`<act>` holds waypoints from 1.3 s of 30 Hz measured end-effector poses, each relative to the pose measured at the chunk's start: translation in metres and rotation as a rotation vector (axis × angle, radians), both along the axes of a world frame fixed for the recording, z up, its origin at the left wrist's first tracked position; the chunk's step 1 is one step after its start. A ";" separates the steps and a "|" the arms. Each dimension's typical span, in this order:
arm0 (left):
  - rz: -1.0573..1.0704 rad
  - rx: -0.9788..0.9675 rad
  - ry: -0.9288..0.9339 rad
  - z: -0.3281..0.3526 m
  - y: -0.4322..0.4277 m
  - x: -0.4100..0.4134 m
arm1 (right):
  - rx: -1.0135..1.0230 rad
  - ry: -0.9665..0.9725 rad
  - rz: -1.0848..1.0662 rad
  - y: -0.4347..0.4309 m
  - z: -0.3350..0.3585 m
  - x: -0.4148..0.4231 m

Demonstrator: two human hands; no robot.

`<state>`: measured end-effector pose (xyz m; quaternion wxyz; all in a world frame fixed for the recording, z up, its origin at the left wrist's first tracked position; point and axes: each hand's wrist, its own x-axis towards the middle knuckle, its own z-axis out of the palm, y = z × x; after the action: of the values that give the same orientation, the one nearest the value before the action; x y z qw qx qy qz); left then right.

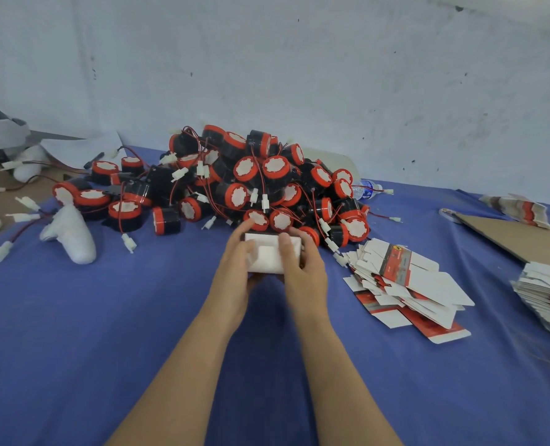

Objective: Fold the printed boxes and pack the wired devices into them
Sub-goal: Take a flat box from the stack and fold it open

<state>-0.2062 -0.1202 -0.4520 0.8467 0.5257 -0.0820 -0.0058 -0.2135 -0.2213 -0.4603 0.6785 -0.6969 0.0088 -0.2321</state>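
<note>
A small white box (268, 256) is held between both hands just above the blue cloth, its white flaps facing me. My left hand (236, 262) grips its left side, thumb on top. My right hand (302, 262) grips the right side, thumb pressing the top flap. What is inside the box is hidden. Right behind it rises a big pile of round black devices with red rims (254, 178), red wires and white plugs. Flat printed boxes (405, 284) lie fanned out to the right.
A second stack of flat boxes (547, 294) sits at the right edge, with a brown cardboard sheet (521, 236) behind it. A white foam piece (71, 233) lies at left. A water bottle (365, 189) lies behind the pile. Blue cloth (106, 317) covers the table.
</note>
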 end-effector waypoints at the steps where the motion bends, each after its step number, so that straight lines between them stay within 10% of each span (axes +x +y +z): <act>1: -0.014 0.092 -0.047 -0.001 -0.005 -0.003 | -0.005 0.026 -0.118 -0.002 -0.002 0.000; 5: 0.099 0.475 -0.214 -0.007 -0.014 -0.005 | 0.041 0.129 -0.072 -0.006 -0.004 0.001; 9: 0.162 0.344 -0.135 -0.007 -0.006 -0.001 | 0.089 0.190 0.193 -0.004 -0.004 0.003; 27: 0.189 -0.074 0.079 -0.003 -0.001 0.006 | 0.108 0.232 0.089 -0.002 0.009 -0.001; 32: 0.171 0.180 0.010 -0.005 -0.006 0.005 | 0.187 0.052 0.245 0.004 0.012 -0.003; 39: 0.021 -0.101 0.200 0.002 0.000 0.004 | -0.429 0.009 0.150 0.011 0.010 -0.006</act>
<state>-0.2025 -0.1203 -0.4503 0.8759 0.4802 0.0082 -0.0454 -0.2198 -0.2101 -0.4502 0.5303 -0.8248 -0.0898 -0.1744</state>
